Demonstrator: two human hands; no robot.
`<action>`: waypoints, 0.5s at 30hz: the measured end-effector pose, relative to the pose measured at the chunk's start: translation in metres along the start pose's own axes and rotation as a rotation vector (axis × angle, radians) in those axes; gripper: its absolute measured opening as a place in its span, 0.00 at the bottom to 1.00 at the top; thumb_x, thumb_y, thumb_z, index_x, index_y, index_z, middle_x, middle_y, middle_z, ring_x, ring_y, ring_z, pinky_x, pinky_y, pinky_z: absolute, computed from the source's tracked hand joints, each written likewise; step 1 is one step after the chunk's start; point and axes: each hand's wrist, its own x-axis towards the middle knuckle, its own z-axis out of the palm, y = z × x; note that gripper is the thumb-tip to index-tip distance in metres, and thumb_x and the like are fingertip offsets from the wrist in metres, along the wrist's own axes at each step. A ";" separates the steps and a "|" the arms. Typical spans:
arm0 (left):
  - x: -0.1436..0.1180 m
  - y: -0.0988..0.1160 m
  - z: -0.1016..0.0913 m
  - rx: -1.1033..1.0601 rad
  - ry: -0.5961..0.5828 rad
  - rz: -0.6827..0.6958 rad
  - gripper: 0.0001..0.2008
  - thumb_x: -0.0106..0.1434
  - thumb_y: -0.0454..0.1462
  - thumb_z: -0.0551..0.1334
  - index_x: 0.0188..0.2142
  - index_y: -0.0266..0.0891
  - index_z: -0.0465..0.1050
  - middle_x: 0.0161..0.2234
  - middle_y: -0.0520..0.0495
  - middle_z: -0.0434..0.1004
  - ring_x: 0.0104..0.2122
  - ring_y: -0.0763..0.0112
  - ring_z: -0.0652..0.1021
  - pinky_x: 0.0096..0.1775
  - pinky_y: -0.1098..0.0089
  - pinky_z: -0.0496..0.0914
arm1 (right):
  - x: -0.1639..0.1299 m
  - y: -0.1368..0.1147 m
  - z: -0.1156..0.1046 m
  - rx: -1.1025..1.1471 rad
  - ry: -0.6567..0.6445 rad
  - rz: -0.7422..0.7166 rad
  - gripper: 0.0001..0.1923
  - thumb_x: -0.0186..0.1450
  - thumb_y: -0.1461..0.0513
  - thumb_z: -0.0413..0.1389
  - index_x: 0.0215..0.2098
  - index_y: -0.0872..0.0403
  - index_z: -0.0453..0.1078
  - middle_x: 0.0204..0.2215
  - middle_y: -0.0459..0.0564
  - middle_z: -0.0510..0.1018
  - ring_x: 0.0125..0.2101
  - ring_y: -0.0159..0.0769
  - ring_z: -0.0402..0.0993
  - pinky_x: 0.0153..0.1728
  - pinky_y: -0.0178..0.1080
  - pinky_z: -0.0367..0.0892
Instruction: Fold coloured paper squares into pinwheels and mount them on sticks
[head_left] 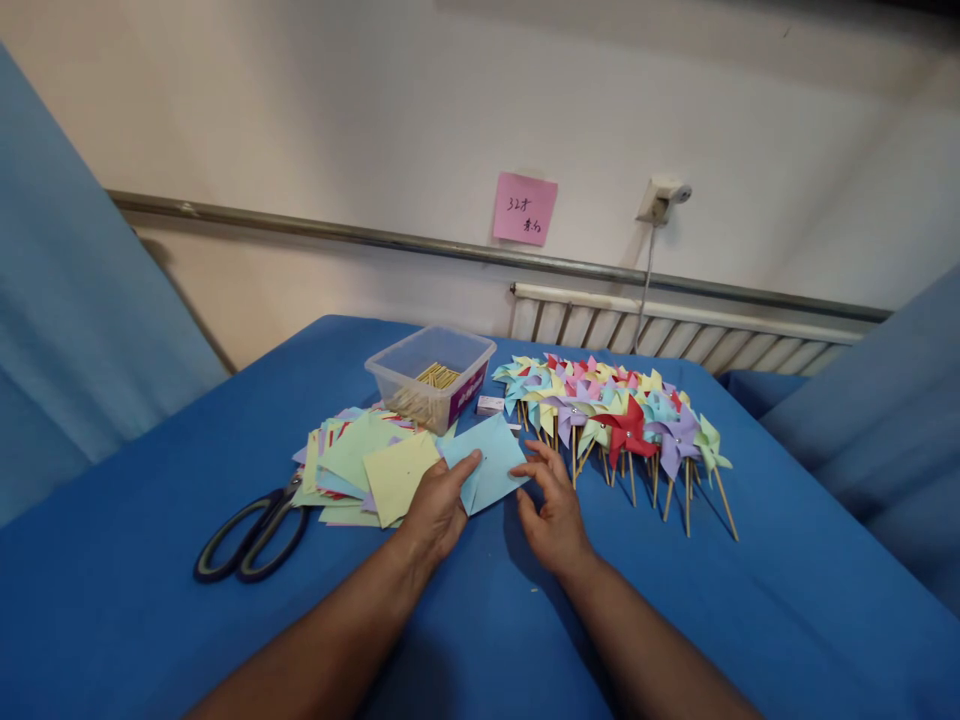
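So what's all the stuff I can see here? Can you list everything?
light blue paper square: one, light blue, on the table between both hands
paper squares: a pile, green, yellow, purple and blue, left of the hands
scissors: one pair, dark handles, left of the pile
plastic box: one, clear, holding thin sticks, behind the pile
pinwheels: many, mixed colours on wooden sticks, lying to the right
small white box: one, beside the plastic box
table: one, blue cover
sticky note: one, pink, on the wall
wall socket: one, white, with a cable
left hand: fingers on the blue square's left edge
right hand: fingertips at its right edge
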 end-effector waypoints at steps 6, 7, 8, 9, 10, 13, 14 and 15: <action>0.000 0.001 0.000 -0.012 -0.007 -0.004 0.16 0.53 0.31 0.68 0.43 0.30 0.74 0.35 0.40 0.82 0.33 0.62 0.81 0.37 0.67 0.75 | -0.002 -0.009 0.000 -0.101 -0.155 -0.099 0.24 0.54 0.73 0.53 0.46 0.49 0.70 0.62 0.52 0.55 0.61 0.46 0.55 0.58 0.52 0.57; 0.000 0.001 0.000 -0.014 -0.002 0.000 0.16 0.53 0.31 0.68 0.42 0.30 0.75 0.35 0.40 0.82 0.33 0.62 0.81 0.37 0.67 0.75 | -0.001 -0.010 0.000 -0.126 -0.176 -0.112 0.23 0.54 0.72 0.54 0.46 0.49 0.70 0.63 0.52 0.54 0.61 0.47 0.54 0.58 0.53 0.56; 0.000 0.000 0.000 -0.015 0.000 0.004 0.15 0.53 0.31 0.68 0.42 0.30 0.75 0.35 0.40 0.82 0.33 0.62 0.81 0.37 0.67 0.75 | -0.001 -0.011 0.001 -0.144 -0.184 -0.120 0.22 0.55 0.72 0.55 0.45 0.48 0.71 0.63 0.52 0.54 0.61 0.48 0.54 0.58 0.54 0.56; 0.001 0.000 -0.001 -0.016 -0.003 0.005 0.15 0.53 0.30 0.68 0.42 0.30 0.75 0.36 0.39 0.82 0.33 0.61 0.81 0.36 0.67 0.75 | -0.001 -0.011 0.001 -0.154 -0.183 -0.124 0.20 0.56 0.70 0.56 0.45 0.49 0.71 0.62 0.52 0.55 0.61 0.48 0.54 0.57 0.54 0.56; 0.001 -0.001 -0.001 -0.016 -0.010 0.005 0.15 0.53 0.30 0.68 0.42 0.30 0.75 0.35 0.39 0.82 0.33 0.61 0.81 0.36 0.67 0.75 | -0.001 -0.011 0.001 -0.158 -0.173 -0.125 0.17 0.57 0.69 0.57 0.43 0.49 0.72 0.62 0.52 0.56 0.60 0.48 0.55 0.57 0.53 0.57; 0.001 -0.002 -0.002 -0.013 -0.034 -0.007 0.15 0.53 0.31 0.68 0.41 0.31 0.75 0.35 0.40 0.82 0.32 0.61 0.81 0.34 0.67 0.75 | 0.001 -0.010 0.001 -0.155 -0.123 -0.127 0.10 0.59 0.67 0.57 0.39 0.49 0.73 0.59 0.53 0.60 0.58 0.47 0.58 0.56 0.52 0.59; 0.001 -0.002 -0.002 -0.013 -0.037 -0.010 0.15 0.53 0.31 0.68 0.41 0.31 0.75 0.35 0.40 0.82 0.32 0.61 0.81 0.34 0.67 0.75 | 0.001 -0.010 0.000 -0.154 -0.116 -0.134 0.10 0.60 0.66 0.57 0.39 0.49 0.73 0.59 0.53 0.61 0.58 0.47 0.58 0.56 0.51 0.59; 0.000 -0.002 -0.001 -0.015 -0.037 -0.012 0.14 0.53 0.30 0.67 0.41 0.31 0.75 0.35 0.40 0.82 0.33 0.61 0.81 0.35 0.67 0.75 | 0.001 -0.010 -0.001 -0.154 -0.117 -0.141 0.12 0.59 0.67 0.57 0.40 0.49 0.72 0.59 0.52 0.60 0.58 0.46 0.58 0.56 0.51 0.59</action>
